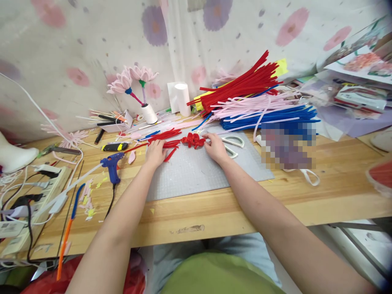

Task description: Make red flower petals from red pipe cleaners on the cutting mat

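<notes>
A: Where are the hands?

B: Both lie on the grey cutting mat, far from the body. The left hand is palm down with fingers loosely together, resting on loose red pipe cleaners that fan out to the left. The right hand has its fingertips drawn together at the right edge of a red knotted piece; whether it truly pinches the piece I cannot tell.

A: What does that piece look like?

B: Fuzzy, bright red, made of pipe cleaner bent into small tight loops bunched in a lumpy cluster. It sits at the far middle of the mat, between the two hands, with straight red strands trailing off its left side.

A: And around it?

B: Just right of the right hand are white scissors with rounded loop handles. Further back right is a big heap of straight stems: red stems on top, pale pink stems beneath, blue stems lowest. To the left, on the pale wooden table, lies a blue glue gun with its cord, and near it a black and yellow utility knife. Far left of centre, two pink fuzzy flowers stand in a small white holder, beside a white cylinder. A flowered cloth hangs behind.
</notes>
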Available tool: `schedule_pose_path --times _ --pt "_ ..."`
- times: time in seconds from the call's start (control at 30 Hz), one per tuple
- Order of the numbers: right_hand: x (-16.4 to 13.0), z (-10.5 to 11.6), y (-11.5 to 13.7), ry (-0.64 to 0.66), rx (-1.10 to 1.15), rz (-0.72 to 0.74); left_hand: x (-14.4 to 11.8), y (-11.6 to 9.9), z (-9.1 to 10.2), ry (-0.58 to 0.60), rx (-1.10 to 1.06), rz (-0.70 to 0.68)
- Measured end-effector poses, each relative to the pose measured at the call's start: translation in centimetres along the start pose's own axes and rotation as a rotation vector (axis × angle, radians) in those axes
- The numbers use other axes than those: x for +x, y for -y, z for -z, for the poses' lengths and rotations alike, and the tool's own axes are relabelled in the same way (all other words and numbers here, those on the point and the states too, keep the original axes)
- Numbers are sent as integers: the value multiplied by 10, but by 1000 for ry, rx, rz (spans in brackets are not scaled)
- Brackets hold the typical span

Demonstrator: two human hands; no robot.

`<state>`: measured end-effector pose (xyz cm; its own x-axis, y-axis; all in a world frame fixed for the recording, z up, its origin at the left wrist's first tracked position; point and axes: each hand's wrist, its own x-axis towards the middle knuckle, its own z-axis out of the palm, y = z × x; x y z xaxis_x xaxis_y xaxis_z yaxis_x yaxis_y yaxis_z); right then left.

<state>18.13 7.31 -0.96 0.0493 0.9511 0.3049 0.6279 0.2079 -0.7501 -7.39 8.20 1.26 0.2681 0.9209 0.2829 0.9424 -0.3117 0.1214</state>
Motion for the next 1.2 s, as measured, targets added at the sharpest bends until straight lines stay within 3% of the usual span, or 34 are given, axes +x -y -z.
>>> schedule_pose_path --times 0.1,0.27,0.4,0.5,0.53,0.57,0.63,0.7,0.87,1.1,1.2 --pt "-1 1 0 -9 7 9 5 3 2 31 60 -9" --pt "-1 -1 -2 -14 -1 24 3 13 15 -98 4 99" --pt "0 0 0 -72 50 46 -2 2 29 -354 -192 288" --pt "-4 0 9 -109 114 116 -6 -30 31 -568 -545 362" --pt "-6 -2 14 -90 140 146 -9 -44 29 -543 -731 394" --pt "-9 -4 19 -46 174 170 -11 -58 26 -425 -943 407" --pt "-15 -12 29 74 286 183 -19 -81 18 -54 -1330 440" --pt "-20 -20 38 181 438 102 -27 -96 9 195 -1578 477" --pt "-24 -27 46 351 767 -110 -42 -99 -2 309 -1705 504" --pt "-16 -17 36 175 904 -191 -45 -89 5 437 -1831 537" --pt "-15 -16 32 161 910 -228 -44 -85 9 434 -1979 578"
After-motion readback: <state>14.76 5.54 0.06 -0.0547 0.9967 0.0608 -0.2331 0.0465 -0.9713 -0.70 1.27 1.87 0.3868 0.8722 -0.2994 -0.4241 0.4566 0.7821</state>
